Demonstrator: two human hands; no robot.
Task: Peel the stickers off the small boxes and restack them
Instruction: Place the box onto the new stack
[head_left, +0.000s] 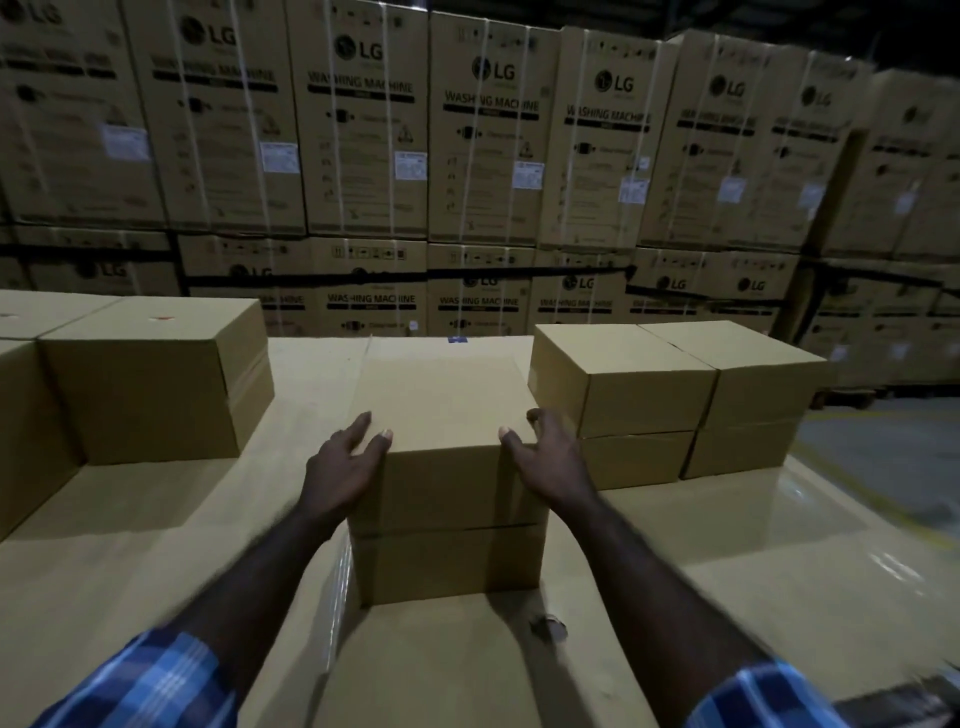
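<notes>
Restacking step: left hand (343, 462) and right hand (545, 457), fingers spread, flank top cardboard box (441, 395); next, square it on lower box (447, 564).

Before me rose a dim wall of strapped washing machine cartons (363, 130), stacked two tiers high, while a glossy grey floor (883, 457) gleamed at my right.

Two-box stack (447, 467) centre; box (150, 379) left; stacked boxes (675, 405) right; cartons (467, 156) behind.
</notes>
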